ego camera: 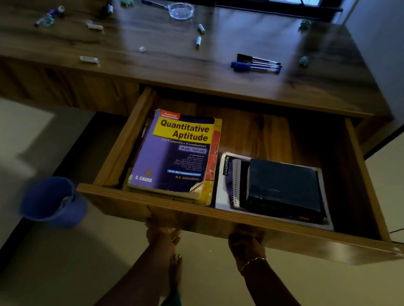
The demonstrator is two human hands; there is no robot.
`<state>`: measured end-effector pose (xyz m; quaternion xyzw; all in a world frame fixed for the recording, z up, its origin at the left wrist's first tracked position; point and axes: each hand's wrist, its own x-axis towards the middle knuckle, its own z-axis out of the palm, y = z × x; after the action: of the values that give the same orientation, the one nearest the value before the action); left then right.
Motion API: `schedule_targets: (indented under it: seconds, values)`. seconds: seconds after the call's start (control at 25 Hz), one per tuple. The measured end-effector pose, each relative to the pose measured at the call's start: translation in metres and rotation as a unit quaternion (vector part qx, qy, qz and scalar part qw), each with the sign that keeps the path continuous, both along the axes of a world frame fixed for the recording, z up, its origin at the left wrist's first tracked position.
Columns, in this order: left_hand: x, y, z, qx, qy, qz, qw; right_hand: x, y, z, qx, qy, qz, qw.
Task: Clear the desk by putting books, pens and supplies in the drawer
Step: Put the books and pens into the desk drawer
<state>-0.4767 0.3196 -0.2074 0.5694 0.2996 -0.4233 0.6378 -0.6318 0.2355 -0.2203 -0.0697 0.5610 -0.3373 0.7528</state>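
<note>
Hands grip the underside of the open drawer's (237,224) front panel: left hand (163,228) and right hand (246,240), fingers curled under the edge, clamped on it. Inside lie a purple book (177,154) at left and a dark book (285,187) atop a spiral notebook (228,180) at right. Pens (257,65) and small supplies remain scattered on the bench (156,66).

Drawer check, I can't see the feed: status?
Left hand and right hand both gripping drawer front. Drawer open, books inside. Pens and small supplies still on desk. Nothing blocking.
</note>
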Motion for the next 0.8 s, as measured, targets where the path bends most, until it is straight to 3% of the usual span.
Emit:
schedule_targets:
  seconds: [0.08, 0.12, 0.2, 0.28, 0.32, 0.4, 0.48, 0.6, 0.8]
  values:
    - [-0.009, 0.003, -0.002, 0.106, -0.105, -0.189, 0.971, 0.003, 0.005, 0.003, -0.009, 0.071, 0.032, 0.997]
    - [-0.014, 0.003, -0.004, 0.168, -0.171, -0.315, 0.918, 0.005, 0.009, 0.003, -0.015, 0.111, 0.052, 0.992]
    - [-0.027, -0.001, 0.005, 0.241, -0.295, -0.563, 0.734, 0.009, 0.018, 0.01, -0.026, 0.156, 0.08, 0.984]
    - [-0.041, -0.006, 0.027, 0.214, -0.395, -0.7, 0.555, 0.013, 0.026, 0.029, -0.044, 0.163, 0.113, 0.979]
    - [-0.048, -0.009, 0.041, 0.187, -0.443, -0.724, 0.494, 0.015, 0.029, 0.042, -0.052, 0.158, 0.133, 0.977]
    - [-0.057, -0.008, 0.073, 0.139, -0.548, -0.711, 0.417, 0.015, 0.035, 0.075, -0.075, 0.133, 0.168, 0.974]
    - [-0.057, -0.006, 0.099, 0.091, -0.633, -0.67, 0.376, 0.012, 0.04, 0.105, -0.116, 0.116, 0.211, 0.964]
    - [-0.05, -0.006, 0.12, 0.043, -0.697, -0.624, 0.35, 0.007, 0.045, 0.141, -0.183, 0.134, 0.315, 0.921]
    - [-0.029, -0.028, 0.134, 0.021, -0.721, -0.583, 0.375, 0.01, 0.026, 0.17, -0.323, 0.208, 0.437, 0.813]
